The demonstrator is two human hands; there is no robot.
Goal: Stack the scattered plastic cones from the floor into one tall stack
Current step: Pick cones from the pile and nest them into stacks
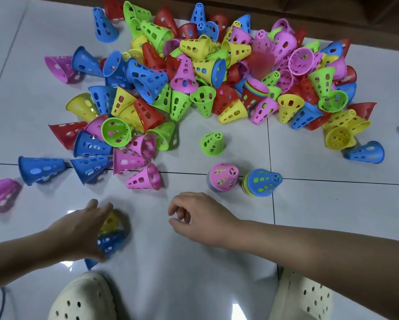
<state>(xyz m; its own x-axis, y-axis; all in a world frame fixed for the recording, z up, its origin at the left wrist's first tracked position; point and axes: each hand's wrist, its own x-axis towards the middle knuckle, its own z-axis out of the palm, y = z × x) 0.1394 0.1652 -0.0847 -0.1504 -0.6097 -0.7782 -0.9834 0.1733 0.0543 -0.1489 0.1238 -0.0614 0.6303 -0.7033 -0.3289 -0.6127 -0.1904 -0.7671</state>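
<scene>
A big heap of plastic cones [194, 72] in blue, pink, yellow, green and red lies scattered across the white tiled floor [332, 215], spreading from the far wall toward the person. Most cones lie on their sides or lean on one another.

Nearer the person, three cones or short stacks stand upright and apart from the heap. A single green cone [213, 144] stands alone on a tile. Closer in, a short stack topped by a pink cone [222, 177] stands just beside a short stack topped by a blue cone [261, 183]; both show rims of other colours at the base. A loose pink cone [145, 177] lies on its side to their left.

The left hand [83, 232] reaches down over a yellow cone [109, 224] and a blue cone [110, 242] that lie together on the floor. This part is blurred, so I cannot tell whether its grip has closed on either cone or only hovers over them.

The right hand [198, 218] hangs above the bare floor, near the pink-topped stack but not touching it. Its fingers are loosely curled and its grip holds nothing.

At the bottom edge, two cream perforated clogs [83, 299] show, one on each side.
</scene>
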